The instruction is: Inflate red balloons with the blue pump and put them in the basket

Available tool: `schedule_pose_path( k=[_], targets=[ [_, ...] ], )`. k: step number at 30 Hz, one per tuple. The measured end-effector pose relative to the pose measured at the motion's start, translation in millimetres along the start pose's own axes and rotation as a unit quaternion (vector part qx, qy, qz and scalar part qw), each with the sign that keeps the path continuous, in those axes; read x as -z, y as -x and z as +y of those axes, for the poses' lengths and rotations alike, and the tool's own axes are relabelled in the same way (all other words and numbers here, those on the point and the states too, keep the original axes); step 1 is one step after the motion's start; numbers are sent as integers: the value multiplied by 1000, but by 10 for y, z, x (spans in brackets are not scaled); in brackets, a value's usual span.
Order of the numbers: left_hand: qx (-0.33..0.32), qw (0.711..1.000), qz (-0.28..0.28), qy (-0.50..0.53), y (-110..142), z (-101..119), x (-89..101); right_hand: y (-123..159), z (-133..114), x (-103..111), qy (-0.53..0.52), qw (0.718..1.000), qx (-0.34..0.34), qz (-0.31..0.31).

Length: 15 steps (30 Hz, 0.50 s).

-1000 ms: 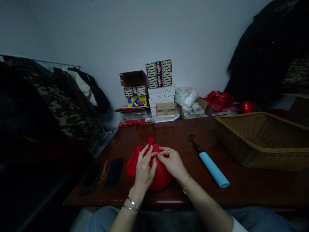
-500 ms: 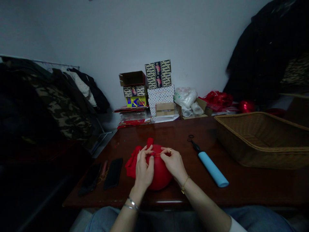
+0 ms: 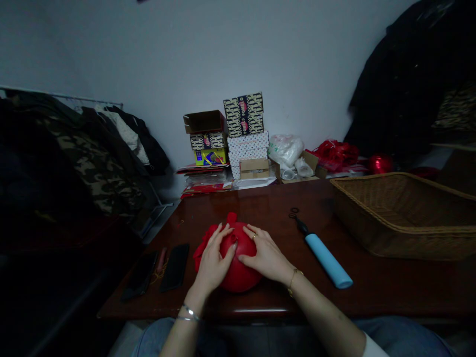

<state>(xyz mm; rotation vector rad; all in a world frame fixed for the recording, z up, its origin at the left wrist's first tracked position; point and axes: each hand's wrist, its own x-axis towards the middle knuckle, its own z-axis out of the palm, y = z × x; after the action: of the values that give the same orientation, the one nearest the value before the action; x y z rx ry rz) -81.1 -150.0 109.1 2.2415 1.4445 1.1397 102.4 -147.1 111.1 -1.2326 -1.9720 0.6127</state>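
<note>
A round, inflated red balloon rests on the table near its front edge, its short tied neck pointing up. My left hand cups the balloon's left side, with the thumb close to the neck. From the right, my right hand holds the balloon too, thumb and fingers spread over its surface. Crumpled red balloons or cloth lie partly hidden behind my left hand; I cannot tell which. A small red piece sticks up just behind the balloon.
A blue hand pump lies to the right, near a large wicker basket. Two dark phones, one of them a black phone, and a reddish stick with yellow cord lie left. Stacked boxes stand at the back.
The thin band or thread stretched between my hands no longer shows. Both hands have opened out and settled onto the balloon's sides, the right fingers no longer pinching.
</note>
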Motion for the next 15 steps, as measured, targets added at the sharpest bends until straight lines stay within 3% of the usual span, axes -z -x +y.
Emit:
schedule_pose_path(
  k=[4, 8, 15],
  targets=[
    [1, 996, -28, -88, 51, -76, 38, 16, 76, 5, 55, 996, -18, -63],
    [28, 991, -68, -110, 118, -92, 57, 41, 116, -54, 111, 987, -50, -107],
    [13, 989, -98, -106, 182, -39, 95, 84, 100, -129, 167, 981, -26, -99]
  ],
)
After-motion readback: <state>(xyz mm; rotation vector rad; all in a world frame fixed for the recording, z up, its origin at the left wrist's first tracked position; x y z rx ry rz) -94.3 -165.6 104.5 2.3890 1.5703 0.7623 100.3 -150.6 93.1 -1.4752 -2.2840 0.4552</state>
